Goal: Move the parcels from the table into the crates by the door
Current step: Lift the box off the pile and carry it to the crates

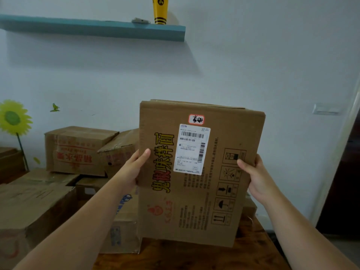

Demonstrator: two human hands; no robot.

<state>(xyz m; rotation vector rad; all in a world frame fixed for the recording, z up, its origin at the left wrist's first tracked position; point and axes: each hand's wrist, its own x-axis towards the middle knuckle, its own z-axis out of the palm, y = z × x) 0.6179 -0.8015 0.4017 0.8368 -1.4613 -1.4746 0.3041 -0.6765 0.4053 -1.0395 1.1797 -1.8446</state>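
Head view. A tall cardboard parcel (196, 201) is held upright, slightly tilted, over the far end of the wooden table (194, 258); whether its lower edge touches the table cannot be told. The left grip (134, 166) holds the parcel's left edge, thumb laid on the printed front, the other fingers hidden behind. The right grip (255, 178) holds the parcel's right edge in the same way, thumb on the front beside the handling symbols. A white shipping label (191, 149) with barcodes sits on the upper front of the parcel, below a small red-bordered sticker (196, 119). Left of the parcel, more cardboard boxes (78, 151) are stacked against the wall. Above and left of the parcel, a blue shelf (93, 26) carries a yellow cup (160, 9). Far left of the parcel, a sunflower decal (12, 117) is on the wall.
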